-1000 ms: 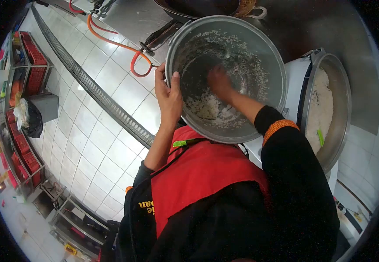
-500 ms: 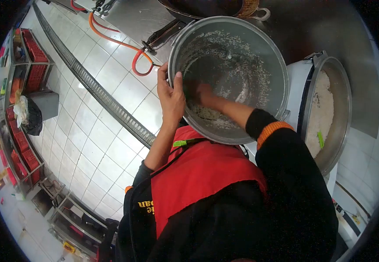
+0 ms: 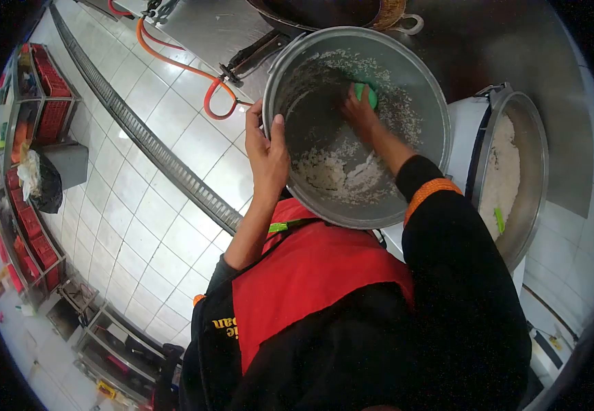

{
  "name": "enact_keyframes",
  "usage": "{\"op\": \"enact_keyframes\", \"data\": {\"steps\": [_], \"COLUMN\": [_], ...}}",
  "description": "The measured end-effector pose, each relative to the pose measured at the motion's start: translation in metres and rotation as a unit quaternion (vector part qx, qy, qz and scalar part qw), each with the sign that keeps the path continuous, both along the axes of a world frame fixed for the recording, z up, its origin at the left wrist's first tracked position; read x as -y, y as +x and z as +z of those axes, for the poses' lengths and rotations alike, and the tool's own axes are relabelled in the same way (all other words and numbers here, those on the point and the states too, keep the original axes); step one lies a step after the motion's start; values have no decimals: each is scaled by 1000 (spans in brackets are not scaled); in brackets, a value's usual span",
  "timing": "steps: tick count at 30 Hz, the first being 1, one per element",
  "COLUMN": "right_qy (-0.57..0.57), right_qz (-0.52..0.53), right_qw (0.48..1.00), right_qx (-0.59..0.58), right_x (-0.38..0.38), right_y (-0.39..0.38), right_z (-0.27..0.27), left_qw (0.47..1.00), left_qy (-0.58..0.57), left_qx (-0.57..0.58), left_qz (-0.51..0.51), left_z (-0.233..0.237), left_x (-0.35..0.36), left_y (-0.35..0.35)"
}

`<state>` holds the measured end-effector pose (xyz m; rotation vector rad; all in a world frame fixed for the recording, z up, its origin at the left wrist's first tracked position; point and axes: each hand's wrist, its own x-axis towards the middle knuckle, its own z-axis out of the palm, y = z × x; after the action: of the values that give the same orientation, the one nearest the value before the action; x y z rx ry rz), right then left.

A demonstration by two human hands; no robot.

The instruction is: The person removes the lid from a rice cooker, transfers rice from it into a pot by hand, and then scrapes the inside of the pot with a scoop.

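A large grey metal pot is tilted towards me, with white grains stuck over its inner wall and bottom. My left hand grips the pot's left rim, thumb over the edge and fingers outside. Inside the pot, my right hand is closed on a small green object near the far part of the bottom; the hand hides part of it. Loose white grains lie in a clump near the pot's lower left side.
Right of the pot stands a second metal pot holding white rice and a bright green utensil. A dark wok lies beyond, with an orange hose at left. Red crates line the far left.
My right hand has moved up and away from the pot's lower left side, and the green object now shows in it. White grains show where the hand was. My left hand keeps its hold.
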<state>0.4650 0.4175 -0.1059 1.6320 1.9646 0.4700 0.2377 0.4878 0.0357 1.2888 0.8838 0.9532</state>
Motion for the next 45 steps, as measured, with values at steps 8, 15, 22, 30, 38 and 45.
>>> {"op": "enact_keyframes", "data": {"steps": [8, 15, 22, 30, 38, 45], "right_qy": [-154, -108, -122, -166, 135, 117], "right_qz": [-274, -207, -290, -426, -384, -457], "right_qw": [906, 939, 949, 780, 639, 422], "right_qx": [-285, -254, 23, -427, -653, -774], "right_x": [38, 12, 25, 40, -47, -52], "right_y": [-64, -31, -41, -90, -95, -25], "right_z": [18, 32, 37, -24, -63, -16], "left_qw": [1000, 1000, 1000, 1000, 1000, 999], "left_qy": [-1, 2, 12, 13, 10, 33], "left_qx": [-14, -4, -8, 5, 2, 4], "left_qz": [11, 4, 10, 18, 5, -19], "left_z": [-2, -3, -3, -3, 3, -7], "left_x": [1, 0, 0, 3, 4, 1], "left_y": [2, 1, 2, 1, 1, -2]}}
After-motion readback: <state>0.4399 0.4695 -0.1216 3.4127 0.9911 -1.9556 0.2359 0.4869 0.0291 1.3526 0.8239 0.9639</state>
